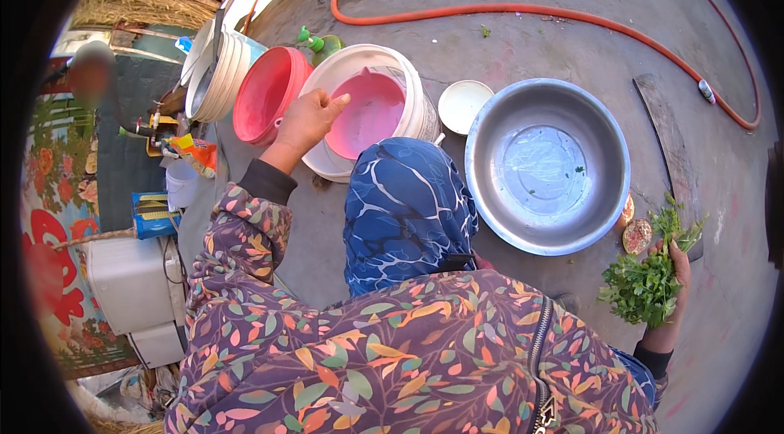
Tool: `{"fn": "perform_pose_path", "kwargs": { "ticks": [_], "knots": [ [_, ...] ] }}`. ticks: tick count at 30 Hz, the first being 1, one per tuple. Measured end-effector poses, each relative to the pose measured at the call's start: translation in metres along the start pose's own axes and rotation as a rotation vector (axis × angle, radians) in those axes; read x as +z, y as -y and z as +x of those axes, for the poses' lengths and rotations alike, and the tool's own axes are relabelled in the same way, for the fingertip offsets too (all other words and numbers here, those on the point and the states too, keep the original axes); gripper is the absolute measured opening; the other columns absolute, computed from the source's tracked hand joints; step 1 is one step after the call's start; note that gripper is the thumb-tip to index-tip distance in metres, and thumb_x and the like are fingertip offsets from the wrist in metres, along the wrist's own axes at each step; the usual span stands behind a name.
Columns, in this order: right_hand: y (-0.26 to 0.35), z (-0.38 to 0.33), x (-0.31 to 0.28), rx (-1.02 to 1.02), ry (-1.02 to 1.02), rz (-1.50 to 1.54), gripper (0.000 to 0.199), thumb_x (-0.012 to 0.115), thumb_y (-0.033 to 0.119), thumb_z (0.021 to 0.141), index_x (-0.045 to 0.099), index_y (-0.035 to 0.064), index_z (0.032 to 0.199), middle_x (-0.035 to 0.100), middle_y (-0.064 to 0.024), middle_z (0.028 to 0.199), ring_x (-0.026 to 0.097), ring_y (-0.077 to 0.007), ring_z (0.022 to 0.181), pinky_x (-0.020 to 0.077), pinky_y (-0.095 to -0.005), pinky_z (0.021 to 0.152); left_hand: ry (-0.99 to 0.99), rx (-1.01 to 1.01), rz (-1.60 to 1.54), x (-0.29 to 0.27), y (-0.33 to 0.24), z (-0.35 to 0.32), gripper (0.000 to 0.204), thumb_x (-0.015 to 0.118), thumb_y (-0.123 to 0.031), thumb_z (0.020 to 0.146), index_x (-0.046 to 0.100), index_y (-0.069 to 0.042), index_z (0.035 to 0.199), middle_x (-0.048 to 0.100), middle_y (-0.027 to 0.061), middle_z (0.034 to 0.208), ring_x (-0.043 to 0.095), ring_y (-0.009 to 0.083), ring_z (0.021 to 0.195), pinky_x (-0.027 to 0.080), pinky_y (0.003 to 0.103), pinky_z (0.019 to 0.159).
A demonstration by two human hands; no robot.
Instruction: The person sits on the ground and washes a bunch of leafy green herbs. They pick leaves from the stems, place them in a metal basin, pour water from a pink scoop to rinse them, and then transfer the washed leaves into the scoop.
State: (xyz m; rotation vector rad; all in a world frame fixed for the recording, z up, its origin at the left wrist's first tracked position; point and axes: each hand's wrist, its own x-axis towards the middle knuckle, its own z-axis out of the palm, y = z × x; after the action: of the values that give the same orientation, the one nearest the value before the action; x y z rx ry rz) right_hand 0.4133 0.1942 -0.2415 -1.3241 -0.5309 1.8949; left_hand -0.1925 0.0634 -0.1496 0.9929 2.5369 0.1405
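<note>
My left hand (313, 121) is raised over the near left side of a white bucket (419, 91). Its fingers are curled, and whatever they may hold is hidden. Inside that bucket is a pink plastic bowl or scoop (376, 111). Out to the right, my right hand (676, 275) grips a bunch of leafy green herbs (641, 291), with stems poking up past the fingers. A wide metal basin (549, 234) sits on the ground between my hands, with a few leaf scraps on its bottom.
Left of the white bucket stand a red bucket (265, 95) and a stack of white buckets (220, 79). A green bottle (327, 46), white lid (464, 106), orange hose (523, 8), dark plank (663, 136) and round patterned piece (637, 235) lie around. My blue-covered knee (404, 213) rises centrally.
</note>
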Motion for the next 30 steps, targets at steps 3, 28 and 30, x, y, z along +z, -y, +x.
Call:
{"fn": "perform_pose_path", "kwargs": {
  "ticks": [3,28,30],
  "knots": [
    [0.008,0.002,0.011,0.016,0.038,-0.075,0.024,0.054,0.02,0.095,0.053,0.0072,0.115,0.06,-0.0062,0.09,0.064,-0.0152,0.078,0.056,-0.026,0.059,-0.172,0.197,0.293,-0.001,0.018,0.005,0.05,0.062,-0.049,0.085,0.066,-0.001,0.098,0.067,0.0136,0.086,0.063,0.0266,0.084,0.048,0.037,0.069],
    [-0.011,0.008,0.035,0.198,0.046,0.025,0.029,0.054,0.02,0.094,0.056,0.0015,0.115,0.067,-0.0097,0.091,0.066,-0.0168,0.073,0.0558,-0.0284,0.062,-0.177,0.251,0.876,-0.018,0.011,0.008,0.05,0.067,-0.055,0.077,0.06,-0.007,0.089,0.067,0.013,0.073,0.069,0.0313,0.071,0.053,0.042,0.059],
    [-0.012,0.006,0.03,0.165,-0.017,0.068,0.029,0.054,0.02,0.094,0.055,0.0013,0.116,0.067,-0.0097,0.091,0.066,-0.0172,0.073,0.056,-0.0288,0.062,-0.175,0.242,0.763,-0.023,0.001,0.01,0.049,0.068,-0.052,0.079,0.059,-0.005,0.085,0.066,0.0144,0.071,0.068,0.0307,0.069,0.052,0.042,0.058]
  ]
}}
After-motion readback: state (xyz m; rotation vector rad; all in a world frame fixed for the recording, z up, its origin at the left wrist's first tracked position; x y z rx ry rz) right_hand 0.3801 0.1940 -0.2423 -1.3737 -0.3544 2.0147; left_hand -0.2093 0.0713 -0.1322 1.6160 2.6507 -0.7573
